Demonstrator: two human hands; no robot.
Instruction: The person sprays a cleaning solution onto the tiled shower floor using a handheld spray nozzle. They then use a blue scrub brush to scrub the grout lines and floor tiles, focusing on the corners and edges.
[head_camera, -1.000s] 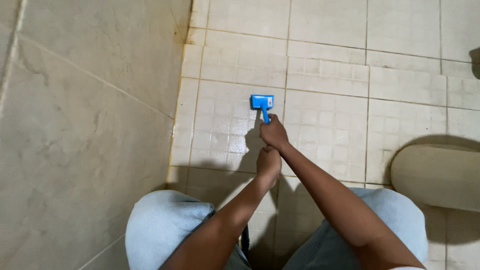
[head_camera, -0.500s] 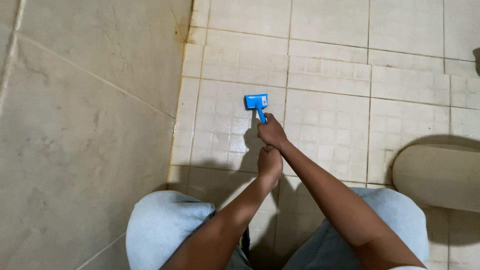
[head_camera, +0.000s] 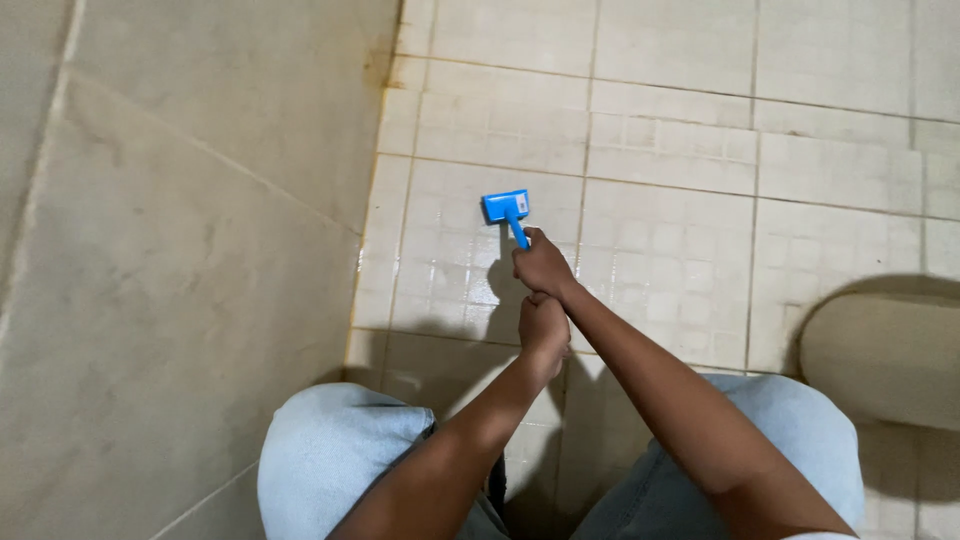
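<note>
Down low, right hand (head_camera: 541, 265) grip tight around blue brush (head_camera: 507, 208), left hand (head_camera: 543, 330) fisted.

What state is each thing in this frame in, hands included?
Blue brush: head down on the floor tiles, handle gripped.
Right hand: closed around the brush handle.
Left hand: closed, holding the right wrist.
Floor tiles: pale, glossy near the brush, stained grout by the wall.
Wall: large tiles, grimy along the floor edge.
</note>
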